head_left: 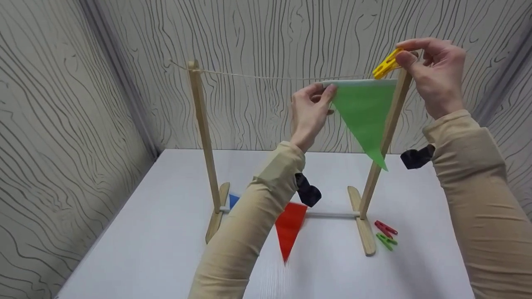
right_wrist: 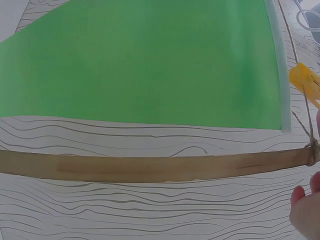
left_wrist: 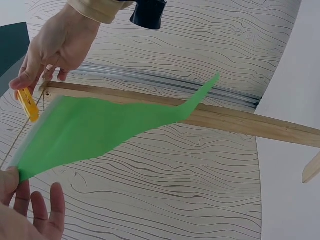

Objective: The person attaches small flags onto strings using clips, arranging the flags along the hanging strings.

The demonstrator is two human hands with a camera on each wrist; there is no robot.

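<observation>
My left hand [head_left: 311, 110] pinches the upper left corner of a green triangular pennant [head_left: 365, 110], whose point hangs downward. The pennant's white top edge lies just below a thin string [head_left: 257, 77] tied between two wooden posts. In my right hand [head_left: 440, 72], thumb and fingers pinch a yellow clothespin [head_left: 386, 64] near the top of the right post [head_left: 390, 120]. The clothespin's tip is at the string, just above the pennant's edge; the left wrist view shows the clothespin [left_wrist: 28, 105] beside the string. Whether it bites the string or cloth, I cannot tell.
A red pennant [head_left: 291, 226] and a blue pennant [head_left: 233, 200], partly behind my left sleeve, lie by the stand's white lower bar [head_left: 332, 214]. Red [head_left: 385, 228] and green clothespins [head_left: 386, 241] lie right of the stand's right foot [head_left: 362, 232]. The left post [head_left: 204, 137] stands opposite.
</observation>
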